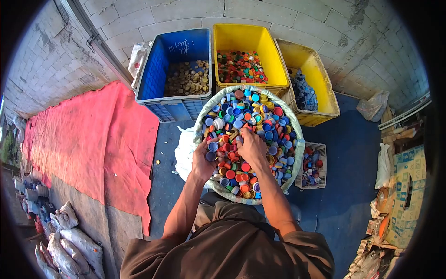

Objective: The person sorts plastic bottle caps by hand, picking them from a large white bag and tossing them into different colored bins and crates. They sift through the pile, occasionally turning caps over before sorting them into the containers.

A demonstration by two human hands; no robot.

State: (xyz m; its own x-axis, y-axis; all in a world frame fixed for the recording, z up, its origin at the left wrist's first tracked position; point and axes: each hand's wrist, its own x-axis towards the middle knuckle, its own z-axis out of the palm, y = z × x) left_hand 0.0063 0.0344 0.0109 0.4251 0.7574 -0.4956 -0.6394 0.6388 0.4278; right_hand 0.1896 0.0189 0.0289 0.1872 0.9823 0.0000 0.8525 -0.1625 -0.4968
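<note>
A large round sack (300, 153) with a pale green rolled rim stands in front of me, heaped with loose plastic bottle caps (238, 124) in blue, red, yellow, green and white. My left hand (202, 160) is at the left part of the heap, its fingers curled around blue bottle caps (212, 147). Near the middle of the heap, my right hand (252, 149) reaches down with fingers bent together among red and orange caps. What lies between its fingertips is hidden.
Along the block wall stand a blue crate (174, 104) with yellowish caps, a yellow crate (251, 37) with red, orange and green caps, and another yellow crate (320, 69) with blue caps. A white basket (311, 184) of caps sits right. A red sheet (88, 135) covers the left floor.
</note>
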